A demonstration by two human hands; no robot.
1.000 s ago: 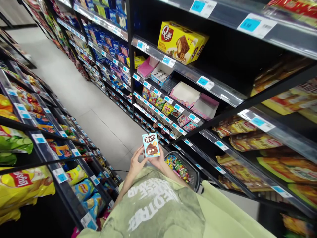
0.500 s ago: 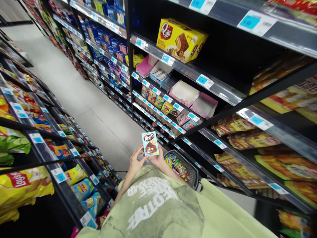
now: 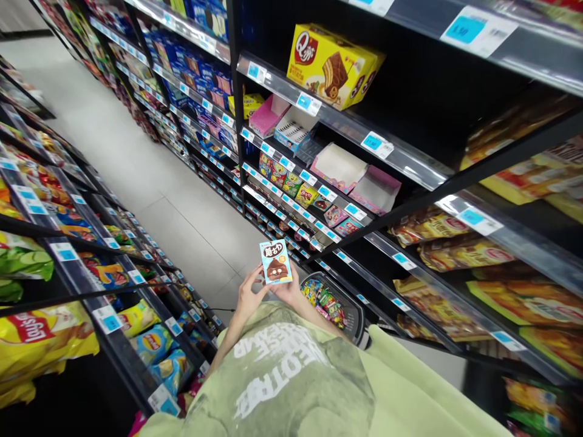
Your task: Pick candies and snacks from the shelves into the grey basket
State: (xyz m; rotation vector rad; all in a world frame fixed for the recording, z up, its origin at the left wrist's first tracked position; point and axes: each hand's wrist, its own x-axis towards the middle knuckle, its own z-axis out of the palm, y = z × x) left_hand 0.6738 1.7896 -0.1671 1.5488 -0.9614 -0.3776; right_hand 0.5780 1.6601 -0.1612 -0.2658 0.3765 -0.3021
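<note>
A small light-blue snack box (image 3: 276, 262), printed with a brown chocolate mushroom character, is held upright in front of my body, its front facing up at me. My left hand (image 3: 249, 294) has its fingers curled at the box's left edge and lower corner. At the lower right, my right hand (image 3: 288, 289) grips the same box from behind, with part of its fingers hidden by it. Just right of my right forearm stands a dark basket (image 3: 356, 318) holding several colourful snack packets (image 3: 325, 302).
A shelf on the right bears a large yellow cake box (image 3: 334, 67), opened pink cartons (image 3: 376, 191), small snack boxes (image 3: 306, 195) and bread bags (image 3: 439, 227). Chip bags (image 3: 45, 340) fill the left shelf. Between them runs the grey tiled floor (image 3: 150, 182).
The view has shifted very slightly. Both hands keep their hold on the snack box, which stays nearly in place.
</note>
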